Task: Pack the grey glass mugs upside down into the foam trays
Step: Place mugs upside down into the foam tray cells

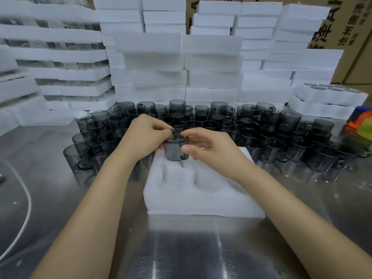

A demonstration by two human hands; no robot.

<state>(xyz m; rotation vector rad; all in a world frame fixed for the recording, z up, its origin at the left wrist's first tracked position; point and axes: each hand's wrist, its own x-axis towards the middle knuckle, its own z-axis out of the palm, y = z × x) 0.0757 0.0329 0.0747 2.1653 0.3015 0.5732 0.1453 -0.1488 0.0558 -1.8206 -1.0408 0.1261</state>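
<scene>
The left hand is curling round a grey mug from 9 o'clock, and the right hand is pinching it from 3 o'clock. The mug is being held at the foam tray's 11 o'clock corner.

The single view sits at the person's head, close over the near edge of the steel table, and faces forward and down. Both forearms run up from the bottom corners to the left hand and right hand, which meet on a mug at centre frame. The tray lies near the lens just below them, and the wide angle bends the edges and takes in the mugs behind, with foam stacks and cartons farthest off.
</scene>
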